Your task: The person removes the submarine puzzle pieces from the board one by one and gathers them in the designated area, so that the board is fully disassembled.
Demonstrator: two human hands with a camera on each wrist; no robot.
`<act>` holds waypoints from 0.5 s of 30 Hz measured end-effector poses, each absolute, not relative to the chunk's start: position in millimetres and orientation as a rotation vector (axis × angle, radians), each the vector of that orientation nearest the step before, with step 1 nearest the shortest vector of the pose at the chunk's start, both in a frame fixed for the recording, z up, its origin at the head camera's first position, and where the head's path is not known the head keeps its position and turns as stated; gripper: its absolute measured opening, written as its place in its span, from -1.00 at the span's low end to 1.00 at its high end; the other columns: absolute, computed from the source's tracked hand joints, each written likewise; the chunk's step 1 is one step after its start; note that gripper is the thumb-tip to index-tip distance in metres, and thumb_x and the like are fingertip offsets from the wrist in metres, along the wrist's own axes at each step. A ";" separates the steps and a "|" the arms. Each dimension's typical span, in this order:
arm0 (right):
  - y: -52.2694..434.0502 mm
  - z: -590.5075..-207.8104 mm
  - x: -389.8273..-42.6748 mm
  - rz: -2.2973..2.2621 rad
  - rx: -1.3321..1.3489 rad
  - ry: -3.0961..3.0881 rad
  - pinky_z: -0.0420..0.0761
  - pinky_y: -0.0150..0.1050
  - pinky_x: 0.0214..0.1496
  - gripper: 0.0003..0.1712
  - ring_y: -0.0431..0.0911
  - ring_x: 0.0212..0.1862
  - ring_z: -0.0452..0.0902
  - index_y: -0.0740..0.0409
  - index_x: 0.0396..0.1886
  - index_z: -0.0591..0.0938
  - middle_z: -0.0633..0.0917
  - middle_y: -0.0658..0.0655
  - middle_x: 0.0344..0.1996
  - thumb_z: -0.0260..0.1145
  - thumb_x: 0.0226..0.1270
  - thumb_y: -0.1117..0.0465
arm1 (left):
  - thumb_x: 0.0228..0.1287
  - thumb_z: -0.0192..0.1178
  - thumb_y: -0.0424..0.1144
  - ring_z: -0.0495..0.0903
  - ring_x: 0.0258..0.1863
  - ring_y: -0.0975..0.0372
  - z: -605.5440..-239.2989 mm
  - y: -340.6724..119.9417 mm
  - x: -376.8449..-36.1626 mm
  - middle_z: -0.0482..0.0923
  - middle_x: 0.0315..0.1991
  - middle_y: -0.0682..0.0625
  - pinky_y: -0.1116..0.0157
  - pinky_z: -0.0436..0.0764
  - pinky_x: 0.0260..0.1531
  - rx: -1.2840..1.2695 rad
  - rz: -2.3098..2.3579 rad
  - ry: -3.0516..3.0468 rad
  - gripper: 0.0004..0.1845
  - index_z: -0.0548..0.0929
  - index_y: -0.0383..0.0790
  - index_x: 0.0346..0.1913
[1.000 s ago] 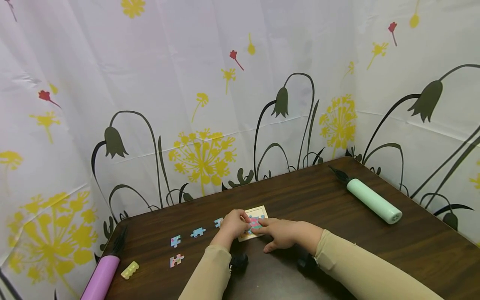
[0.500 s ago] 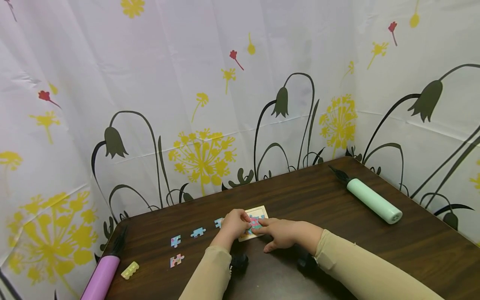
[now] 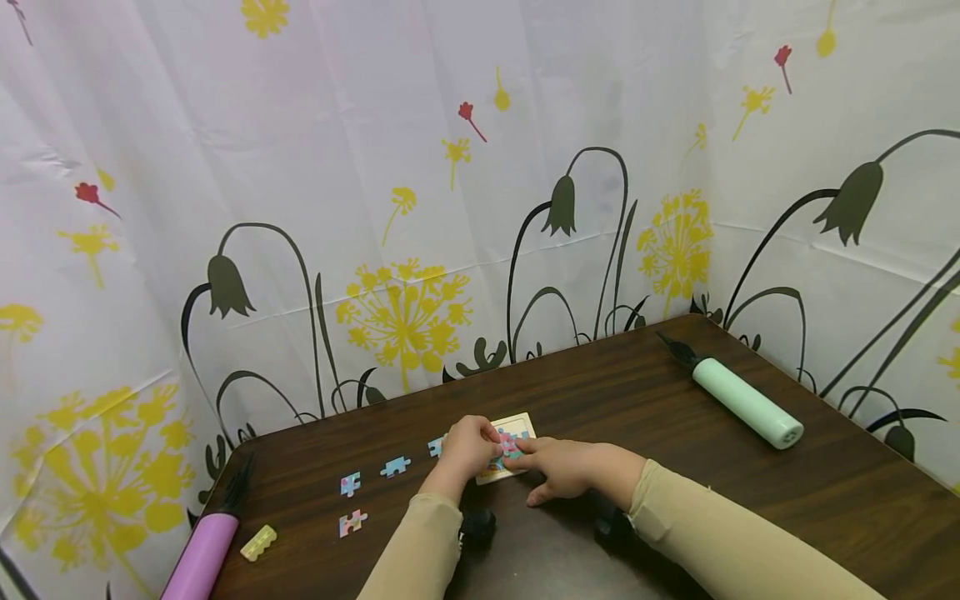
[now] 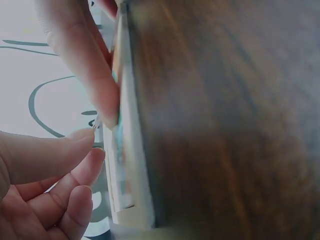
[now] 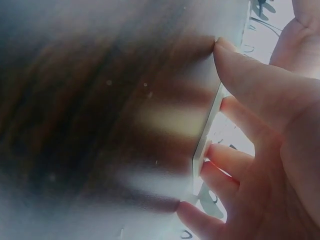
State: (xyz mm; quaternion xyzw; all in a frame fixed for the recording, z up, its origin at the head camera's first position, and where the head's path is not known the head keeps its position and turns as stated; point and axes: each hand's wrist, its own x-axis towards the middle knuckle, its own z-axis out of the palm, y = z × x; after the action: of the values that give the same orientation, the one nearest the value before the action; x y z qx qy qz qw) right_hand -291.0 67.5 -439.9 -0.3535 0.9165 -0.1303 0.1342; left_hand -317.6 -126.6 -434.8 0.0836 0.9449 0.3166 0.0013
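1. Both hands meet low in the centre of the head view, over the small cream-framed cardboard puzzle board (image 3: 516,427). The left hand (image 3: 467,450) sits at the board's left edge with its fingers curled in; they seem to pinch something small at the board, but which piece I cannot tell.
2. The right hand (image 3: 564,467) lies flatter, forefinger stretched onto the pink-and-teal picture, the other fingers relaxed on the desk.
3. In the left wrist view the left fingers (image 4: 85,60) press along the board's (image 4: 127,165) thin edge, thumb close below. In the right wrist view the right fingers (image 5: 240,80) spread, tips touching the board's (image 5: 205,140) side.
4. The surface is a dark brown wooden desk (image 3: 675,400), set in a corner hung with white curtain printed with yellow dandelions and dark bell flowers (image 3: 405,208).
5. Loose puzzle pieces lie left of the board: a blue one (image 3: 395,466), a pink-and-blue one (image 3: 350,483), a multicoloured one (image 3: 352,522), and one (image 3: 437,446) just beside the left hand.
6. At lower left, a purple cylinder pump (image 3: 198,557) and a small yellow plastic block (image 3: 259,542). At right, well apart, a mint-green cylinder pump (image 3: 746,402).
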 end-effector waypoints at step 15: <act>66.6 -438.3 -289.5 -0.357 -1.014 2.661 0.24 -0.02 0.38 -0.23 0.07 0.48 0.08 -0.20 0.48 0.36 0.18 0.13 0.51 0.37 0.29 -0.13 | 0.14 0.40 -0.31 0.51 -0.42 0.18 -418.8 -171.8 -304.5 0.56 -0.51 0.10 -0.04 0.35 -0.10 0.227 1.028 3.083 -0.91 0.68 -0.14 -0.43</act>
State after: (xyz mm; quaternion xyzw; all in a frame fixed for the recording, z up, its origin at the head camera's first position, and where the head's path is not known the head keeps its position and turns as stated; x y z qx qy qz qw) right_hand -289.5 66.6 -438.3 -0.3500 0.9187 -0.1232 0.1354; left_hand -304.5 -171.8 -418.8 0.0695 0.9448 0.3150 -0.0582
